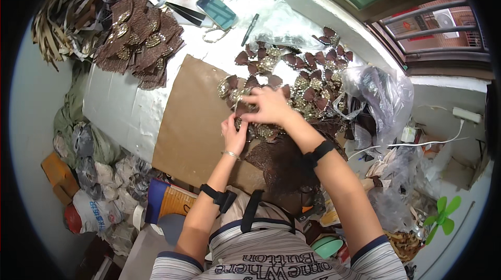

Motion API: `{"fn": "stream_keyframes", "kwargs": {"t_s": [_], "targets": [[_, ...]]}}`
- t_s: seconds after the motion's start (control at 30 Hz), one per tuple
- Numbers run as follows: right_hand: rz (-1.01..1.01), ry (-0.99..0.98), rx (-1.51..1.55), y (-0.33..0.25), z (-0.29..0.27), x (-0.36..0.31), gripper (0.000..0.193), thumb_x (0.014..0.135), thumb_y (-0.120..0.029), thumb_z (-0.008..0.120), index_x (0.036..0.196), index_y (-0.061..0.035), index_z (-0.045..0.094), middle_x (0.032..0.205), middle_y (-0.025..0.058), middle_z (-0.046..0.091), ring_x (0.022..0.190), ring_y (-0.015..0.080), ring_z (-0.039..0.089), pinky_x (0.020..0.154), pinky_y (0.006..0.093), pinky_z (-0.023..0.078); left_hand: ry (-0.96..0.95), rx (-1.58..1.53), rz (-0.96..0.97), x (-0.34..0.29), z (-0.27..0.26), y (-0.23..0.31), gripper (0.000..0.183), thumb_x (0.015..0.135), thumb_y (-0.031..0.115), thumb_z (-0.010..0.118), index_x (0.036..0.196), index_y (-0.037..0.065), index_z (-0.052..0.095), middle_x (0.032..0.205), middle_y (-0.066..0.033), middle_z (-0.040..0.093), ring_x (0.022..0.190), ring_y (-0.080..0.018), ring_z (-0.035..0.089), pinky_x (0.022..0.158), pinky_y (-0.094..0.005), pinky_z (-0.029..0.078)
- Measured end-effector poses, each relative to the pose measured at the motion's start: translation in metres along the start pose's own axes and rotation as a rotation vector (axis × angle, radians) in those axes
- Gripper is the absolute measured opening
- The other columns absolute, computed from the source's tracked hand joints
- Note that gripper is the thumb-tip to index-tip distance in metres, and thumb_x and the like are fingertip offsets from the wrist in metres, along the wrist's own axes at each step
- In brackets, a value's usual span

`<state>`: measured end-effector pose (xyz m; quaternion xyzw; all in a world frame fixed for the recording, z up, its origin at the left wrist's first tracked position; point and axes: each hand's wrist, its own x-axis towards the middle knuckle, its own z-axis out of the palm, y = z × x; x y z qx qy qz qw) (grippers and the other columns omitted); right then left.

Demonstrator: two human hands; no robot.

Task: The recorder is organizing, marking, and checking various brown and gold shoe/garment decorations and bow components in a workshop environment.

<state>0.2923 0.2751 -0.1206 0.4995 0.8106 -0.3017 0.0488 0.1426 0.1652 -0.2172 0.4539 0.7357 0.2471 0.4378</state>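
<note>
My left hand (234, 133) and my right hand (268, 106) meet at the near left edge of a heap of brown bows with shiny beaded trim (308, 89). Between them is a small brown bow piece (242, 109), partly hidden by my fingers. The left fingertips pinch its near end, while the right fingers curl over it from the far side. Gold-trimmed bows (225, 88) lie just beyond my fingertips. Nearer to me, dark brown textured material (284, 160) is spread beside my right forearm.
A brown board (182, 108) lies on the silvery tabletop (120, 105). Brown trimmed strips (138, 40) are piled at the far left. A phone (216, 11), a pen (250, 29) and clear plastic (287, 22) lie at the back. Plastic bags (383, 97) crowd the right edge.
</note>
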Motion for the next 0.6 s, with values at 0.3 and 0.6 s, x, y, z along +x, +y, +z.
{"fn": "stream_keyframes", "kwargs": {"t_s": [0.3, 0.6], "targets": [[-0.231, -0.114, -0.241, -0.051, 0.032, -0.011, 0.067, 0.080, -0.056, 0.059, 0.139, -0.0274, 0.043, 0.146, 0.0133, 0.036, 0.138, 0.0323, 0.027, 0.108, 0.0650, 0.012, -0.008, 0.163, -0.062, -0.025, -0.054, -0.037, 0.058, 0.077, 0.018, 0.062, 0.130, 0.006, 0.044, 0.118, -0.0222, 0.047, 0.111, -0.0394, 0.047, 0.099, -0.0440, 0.037], [-0.268, 0.177, -0.413, -0.094, 0.055, -0.132, 0.036, 0.077, -0.023, 0.061, 0.110, -0.0085, 0.061, 0.130, 0.0158, 0.049, 0.127, 0.0319, 0.041, 0.107, 0.0506, 0.030, 0.277, 0.171, 0.008, 0.018, -0.064, -0.059, 0.091, 0.088, 0.058, 0.049, 0.146, -0.002, 0.012, 0.152, -0.0246, 0.009, 0.141, -0.0429, 0.004, 0.114, -0.0487, 0.010]]}}
